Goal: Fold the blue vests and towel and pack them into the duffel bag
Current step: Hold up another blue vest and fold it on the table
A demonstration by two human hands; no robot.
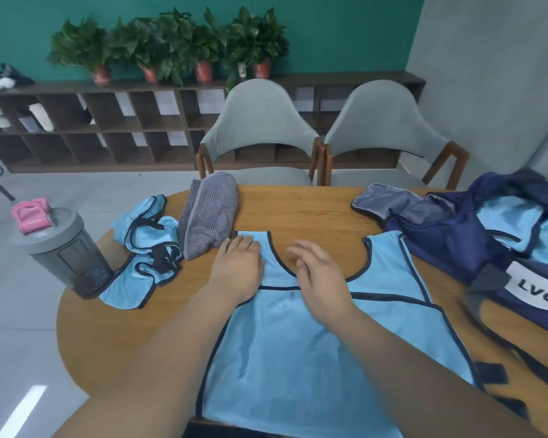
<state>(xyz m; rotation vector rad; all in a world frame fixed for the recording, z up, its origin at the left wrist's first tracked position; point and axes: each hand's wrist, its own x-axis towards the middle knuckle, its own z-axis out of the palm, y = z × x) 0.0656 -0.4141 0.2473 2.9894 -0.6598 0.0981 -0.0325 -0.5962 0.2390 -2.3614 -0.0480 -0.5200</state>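
- I see a round wooden table under the hands, in a room with a teal wall.
- Beyond the hands stand two grey padded chairs, a dark wooden cubby shelf and potted green plants on top of it.
- A light blue mesh vest with dark trim lies spread flat beneath both forearms.
- My left hand rests flat, fingers straight, on the vest's left shoulder strap.
- My right hand is open at the neckline, close beside the left and blurred; I cannot tell whether it touches the cloth.
- A rolled grey striped towel touches the left fingertips' far side.
- Crumpled blue vests and a grey shaker bottle with pink lid lie left of the left hand.
- The open navy duffel bag sits right of the right hand, with blue cloth inside.
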